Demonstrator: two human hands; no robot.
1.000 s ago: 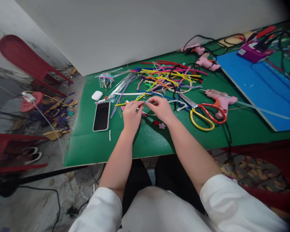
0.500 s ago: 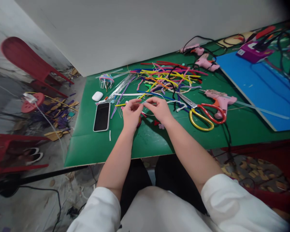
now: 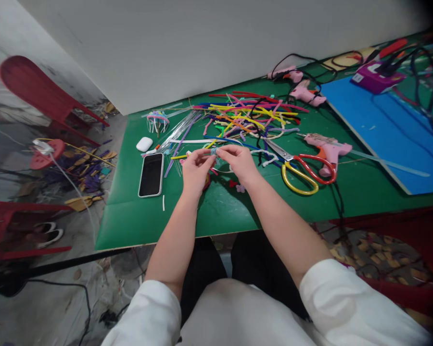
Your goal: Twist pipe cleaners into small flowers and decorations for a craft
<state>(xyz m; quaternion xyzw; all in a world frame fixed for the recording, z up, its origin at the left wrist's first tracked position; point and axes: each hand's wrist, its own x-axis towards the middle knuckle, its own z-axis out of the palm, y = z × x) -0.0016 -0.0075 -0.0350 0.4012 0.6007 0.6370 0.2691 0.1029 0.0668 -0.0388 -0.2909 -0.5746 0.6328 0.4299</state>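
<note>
My left hand and my right hand meet above the green table. Between their fingertips is a small light-blue fuzzy piece, pinched from both sides and partly covered by the fingers. A thin white band curves just below the fingers; whether either hand holds it I cannot tell. Beyond my hands lies a pile of coloured pipe cleaners. Under my right wrist are a small lilac flower and a red piece. Something red and yellow is half hidden by my left hand.
Scissors and a pink glue gun lie to the right, beside a blue board bearing a purple box. Leftward are a phone, a white case and a small decorated piece. Cables trail at the back right.
The light-blue piece shows more clearly between my fingertips, and my fingers have shifted slightly. A blurred shape has come into view behind the red chair at the left.
</note>
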